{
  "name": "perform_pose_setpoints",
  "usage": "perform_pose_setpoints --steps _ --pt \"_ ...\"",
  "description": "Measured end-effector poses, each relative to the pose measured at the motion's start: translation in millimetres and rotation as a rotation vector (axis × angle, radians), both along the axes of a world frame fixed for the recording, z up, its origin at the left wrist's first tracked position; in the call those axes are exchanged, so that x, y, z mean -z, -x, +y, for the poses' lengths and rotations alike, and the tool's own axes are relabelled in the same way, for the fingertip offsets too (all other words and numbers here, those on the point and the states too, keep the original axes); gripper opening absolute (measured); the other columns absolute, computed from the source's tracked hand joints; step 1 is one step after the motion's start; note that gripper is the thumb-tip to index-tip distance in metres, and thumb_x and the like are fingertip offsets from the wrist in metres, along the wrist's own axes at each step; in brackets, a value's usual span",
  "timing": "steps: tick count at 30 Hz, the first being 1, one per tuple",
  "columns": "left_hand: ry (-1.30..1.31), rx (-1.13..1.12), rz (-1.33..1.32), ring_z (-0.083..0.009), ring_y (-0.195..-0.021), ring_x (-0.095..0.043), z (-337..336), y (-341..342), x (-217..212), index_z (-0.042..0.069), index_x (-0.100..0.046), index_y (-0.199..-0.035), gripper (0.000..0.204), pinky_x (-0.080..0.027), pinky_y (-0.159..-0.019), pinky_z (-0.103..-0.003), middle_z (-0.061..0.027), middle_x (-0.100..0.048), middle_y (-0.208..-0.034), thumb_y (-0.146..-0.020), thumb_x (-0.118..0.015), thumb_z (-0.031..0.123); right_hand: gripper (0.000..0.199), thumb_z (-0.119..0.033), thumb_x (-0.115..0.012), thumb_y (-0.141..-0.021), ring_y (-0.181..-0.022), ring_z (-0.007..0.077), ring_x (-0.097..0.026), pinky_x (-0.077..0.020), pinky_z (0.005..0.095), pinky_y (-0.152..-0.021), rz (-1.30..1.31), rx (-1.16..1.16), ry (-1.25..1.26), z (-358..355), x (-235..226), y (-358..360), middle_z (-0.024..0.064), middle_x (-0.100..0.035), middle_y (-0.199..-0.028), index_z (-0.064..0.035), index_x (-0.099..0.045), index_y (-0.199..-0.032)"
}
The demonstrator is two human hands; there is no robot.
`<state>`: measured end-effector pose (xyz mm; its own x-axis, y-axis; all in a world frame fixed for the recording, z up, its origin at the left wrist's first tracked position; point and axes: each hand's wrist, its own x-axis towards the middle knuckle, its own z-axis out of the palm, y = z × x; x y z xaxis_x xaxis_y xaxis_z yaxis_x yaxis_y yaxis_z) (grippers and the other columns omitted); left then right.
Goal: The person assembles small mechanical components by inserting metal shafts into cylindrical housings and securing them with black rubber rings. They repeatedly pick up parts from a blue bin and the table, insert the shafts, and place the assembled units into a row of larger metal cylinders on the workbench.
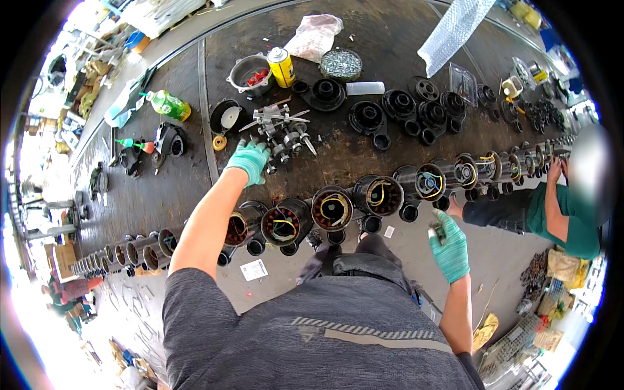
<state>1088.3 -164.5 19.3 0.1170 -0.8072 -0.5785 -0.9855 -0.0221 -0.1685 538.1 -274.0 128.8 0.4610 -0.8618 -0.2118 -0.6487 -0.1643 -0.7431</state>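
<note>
My left hand [249, 161], in a green knit glove, reaches over the bench to a pile of metal shaft parts [286, 133]. Its fingers look spread and touch the near left edge of the pile; their tips are partly hidden among the parts. My right hand [450, 247], gloved alike, hangs off the bench's near side with its fingers curled. Something small and greyish shows at its thumb, too small to name. Between my arms stands a row of black cylindrical motor housings [285, 224], with copper windings and yellow wires inside.
Behind the pile stand a metal pot with red pieces [252, 77], a yellow spray can [281, 67] and a bowl of small metal bits [341, 64]. Black end covers [367, 118] lie to the right. A green bottle [168, 105] is at left. A co-worker [562, 211] works at far right.
</note>
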Motion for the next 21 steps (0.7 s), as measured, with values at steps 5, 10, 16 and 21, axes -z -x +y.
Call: perform_pose_setpoints --steps 5,10,16,21 --pt "0.066 0.038 0.078 -0.0355 -0.129 -0.061 -22.3 1.9 -1.1 0.007 -0.067 -0.126 0.066 -0.036 -0.122 -0.054 -0.0142 -0.069 -0.123 -0.076 -0.086 0.046 0.047 0.002 -0.070 -0.093 -0.087 0.0139 -0.069 -0.0559 0.0288 -0.079 0.051 0.019 -0.068 34.0 -1.5 7.1 0.0081 -0.074 -0.102 -0.0064 -0.067 -0.139" --pt "-0.090 0.054 0.134 -0.0372 -0.117 -0.070 -52.2 15.1 -31.8 0.006 -0.064 -0.135 0.067 -0.055 -0.102 -0.046 -0.0157 -0.073 -0.126 -0.081 -0.081 0.043 0.044 0.000 -0.072 -0.091 -0.089 0.0248 -0.074 -0.0592 0.0356 -0.080 0.041 -0.004 -0.087 40.5 5.1 12.2 0.0153 -0.074 -0.104 -0.0045 -0.068 -0.135" --pt "-0.090 -0.105 -0.053 -0.0365 -0.116 -0.072 -81.2 9.0 -104.6 0.012 -0.065 -0.138 0.067 -0.057 -0.100 -0.046 -0.0164 -0.076 -0.124 -0.088 -0.070 0.058 0.042 -0.001 -0.072 -0.092 -0.086 0.0257 -0.074 -0.0593 0.0347 -0.078 -0.039 -0.112 -0.004 23.1 7.4 1.4 0.0158 -0.073 -0.103 -0.0048 -0.069 -0.134" --pt "0.436 -0.366 0.326 -0.0250 -0.089 -0.072 -59.7 29.2 -216.7 0.007 -0.066 -0.122 0.049 -0.058 -0.083 -0.038 -0.0093 -0.073 -0.093 -0.090 -0.079 0.041 0.038 -0.001 -0.074 -0.093 -0.079 0.0157 -0.068 -0.0552 0.0291 -0.073 -0.280 -0.087 -0.035 8.2 -9.4 -36.7 0.0079 -0.072 -0.097 -0.0062 -0.070 -0.130"
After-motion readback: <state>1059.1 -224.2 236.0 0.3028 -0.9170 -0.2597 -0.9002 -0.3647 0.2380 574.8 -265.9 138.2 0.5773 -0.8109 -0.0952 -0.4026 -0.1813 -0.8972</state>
